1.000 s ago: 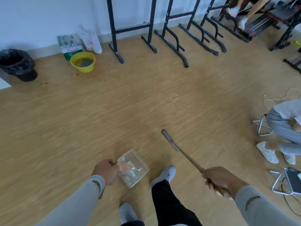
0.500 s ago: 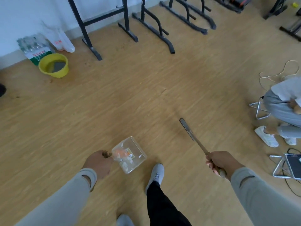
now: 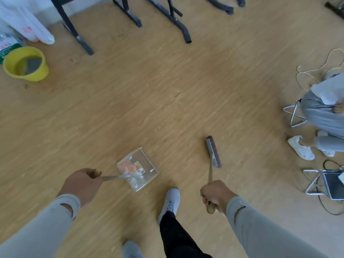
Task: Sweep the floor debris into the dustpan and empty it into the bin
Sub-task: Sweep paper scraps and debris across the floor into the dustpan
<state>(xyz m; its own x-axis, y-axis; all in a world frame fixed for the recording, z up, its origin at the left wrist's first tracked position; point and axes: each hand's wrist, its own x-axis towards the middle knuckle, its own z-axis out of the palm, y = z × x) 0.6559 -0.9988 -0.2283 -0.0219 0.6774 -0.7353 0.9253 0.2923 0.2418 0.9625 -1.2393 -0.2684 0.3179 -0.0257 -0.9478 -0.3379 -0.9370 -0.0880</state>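
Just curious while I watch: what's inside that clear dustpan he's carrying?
The dustpan holds swept-up litter: an orange scrap, white crumpled bits and a small printed wrapper. The picture is blurred, so finer dust cannot be made out. The left hand grips its handle.

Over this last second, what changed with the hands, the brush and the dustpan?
The view tipped down, so the black bin left the frame. The right hand swung the brush round: its handle now runs nearly straight away from the person. Unchanged: the left hand holds the dustpan, debris inside; both grips are the same.
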